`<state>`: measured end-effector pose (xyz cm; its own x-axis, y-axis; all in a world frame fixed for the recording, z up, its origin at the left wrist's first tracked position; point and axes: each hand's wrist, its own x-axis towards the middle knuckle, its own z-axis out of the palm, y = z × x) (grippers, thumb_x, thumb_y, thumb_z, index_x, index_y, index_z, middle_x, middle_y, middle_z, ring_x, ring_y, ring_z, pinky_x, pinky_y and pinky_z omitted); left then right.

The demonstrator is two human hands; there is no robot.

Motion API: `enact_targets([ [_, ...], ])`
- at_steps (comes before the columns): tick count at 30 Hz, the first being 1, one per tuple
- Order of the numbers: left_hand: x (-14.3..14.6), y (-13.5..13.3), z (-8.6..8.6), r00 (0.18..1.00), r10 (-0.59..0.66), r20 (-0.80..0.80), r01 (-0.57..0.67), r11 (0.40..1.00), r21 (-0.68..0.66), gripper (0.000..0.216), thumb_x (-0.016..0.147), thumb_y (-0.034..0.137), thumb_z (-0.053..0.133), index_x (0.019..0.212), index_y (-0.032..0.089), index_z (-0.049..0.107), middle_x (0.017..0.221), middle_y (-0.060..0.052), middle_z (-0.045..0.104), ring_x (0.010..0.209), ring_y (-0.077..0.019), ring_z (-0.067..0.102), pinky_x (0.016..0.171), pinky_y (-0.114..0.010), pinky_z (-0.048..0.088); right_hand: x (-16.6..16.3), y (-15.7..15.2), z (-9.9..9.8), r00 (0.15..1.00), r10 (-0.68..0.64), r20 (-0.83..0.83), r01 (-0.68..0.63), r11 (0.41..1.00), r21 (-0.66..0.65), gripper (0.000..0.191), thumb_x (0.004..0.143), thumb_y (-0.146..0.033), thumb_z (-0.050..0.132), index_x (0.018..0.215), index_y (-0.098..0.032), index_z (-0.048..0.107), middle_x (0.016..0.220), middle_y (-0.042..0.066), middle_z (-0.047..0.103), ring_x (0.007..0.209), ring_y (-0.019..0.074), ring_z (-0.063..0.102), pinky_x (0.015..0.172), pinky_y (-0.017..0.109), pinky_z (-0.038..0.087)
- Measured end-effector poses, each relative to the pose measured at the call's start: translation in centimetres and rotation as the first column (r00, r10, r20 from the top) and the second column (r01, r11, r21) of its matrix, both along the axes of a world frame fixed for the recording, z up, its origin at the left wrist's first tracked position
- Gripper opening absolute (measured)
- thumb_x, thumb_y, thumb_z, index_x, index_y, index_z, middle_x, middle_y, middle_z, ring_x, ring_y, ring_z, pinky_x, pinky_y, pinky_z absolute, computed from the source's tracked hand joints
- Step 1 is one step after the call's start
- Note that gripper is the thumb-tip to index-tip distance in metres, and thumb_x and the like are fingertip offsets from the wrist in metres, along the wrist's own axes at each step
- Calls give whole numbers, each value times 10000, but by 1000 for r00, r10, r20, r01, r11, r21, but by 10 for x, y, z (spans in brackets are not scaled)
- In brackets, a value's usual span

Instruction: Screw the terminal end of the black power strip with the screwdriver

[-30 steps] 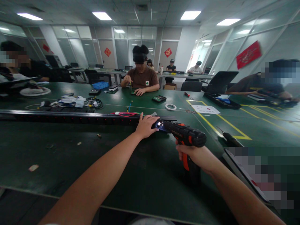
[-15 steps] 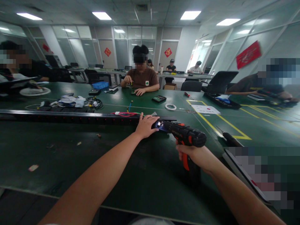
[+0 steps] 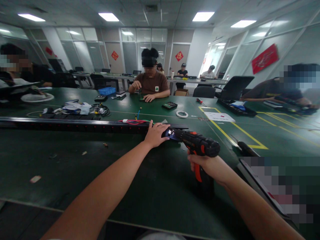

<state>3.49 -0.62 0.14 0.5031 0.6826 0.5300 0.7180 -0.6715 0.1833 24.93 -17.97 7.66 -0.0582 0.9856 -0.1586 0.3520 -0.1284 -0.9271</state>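
Observation:
A long black rail (image 3: 75, 125) lies across the green table, with small red marks along its near side. My left hand (image 3: 156, 134) lies over its right end, thumb on the near side and fingers over the top, holding it. My right hand (image 3: 206, 165) is wrapped round the grip of a black and orange cordless drill (image 3: 200, 143). The drill points left at the rail end, and its light shines on a small patch beside my left thumb. The bit's tip is hidden. Red wires (image 3: 135, 122) and a white connector (image 3: 125, 121) lie along the rail's top.
Beyond the rail lie bundled cables (image 3: 100, 109), a white tape roll (image 3: 182, 114) and a black box (image 3: 169, 105). A screwdriver (image 3: 246, 146) lies right of the drill, above a flat tray (image 3: 265, 190). A person (image 3: 151, 83) works opposite; others sit left and right.
Both my hands, the drill and the rail stay where they were. The person at the far right has shifted slightly.

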Motion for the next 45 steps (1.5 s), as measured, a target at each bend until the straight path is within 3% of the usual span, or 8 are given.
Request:
enact_targets([
  [10,0,-2,2,1000,0,-1,0,1000,4,647,930,506,690,1514,310,492,1488,-45,606,1405,-291,472,1275,-649,-34,-1,-2,3,1000,-3,9,2,1000,6,208,742,-338,694,897,-213,635,598,-20,663,599,213,660,636,338,520],
  [22,-1,-2,2,1000,6,-7,-6,1000,-11,639,939,516,678,1514,309,491,1496,-52,598,1412,-286,463,1272,-653,-10,-4,-5,4,999,-28,-25,27,1000,-15,405,746,-339,690,1117,-200,604,592,-37,646,593,215,643,605,337,504],
  [32,0,-2,1,1000,1,10,-1,1000,-8,645,931,507,688,1514,310,492,1487,-53,607,1404,-291,472,1271,-657,-23,-2,-3,0,999,-27,-42,26,999,-26,239,748,-339,708,937,-208,643,602,-31,647,590,199,643,611,318,506],
  [45,0,-3,2,1000,0,4,0,1000,-10,647,933,513,682,1516,310,489,1495,-50,600,1411,-287,465,1272,-654,-22,-1,-2,1,1000,2,-31,-2,1000,-5,207,752,-334,704,906,-210,642,600,-34,647,579,195,642,602,318,505],
])
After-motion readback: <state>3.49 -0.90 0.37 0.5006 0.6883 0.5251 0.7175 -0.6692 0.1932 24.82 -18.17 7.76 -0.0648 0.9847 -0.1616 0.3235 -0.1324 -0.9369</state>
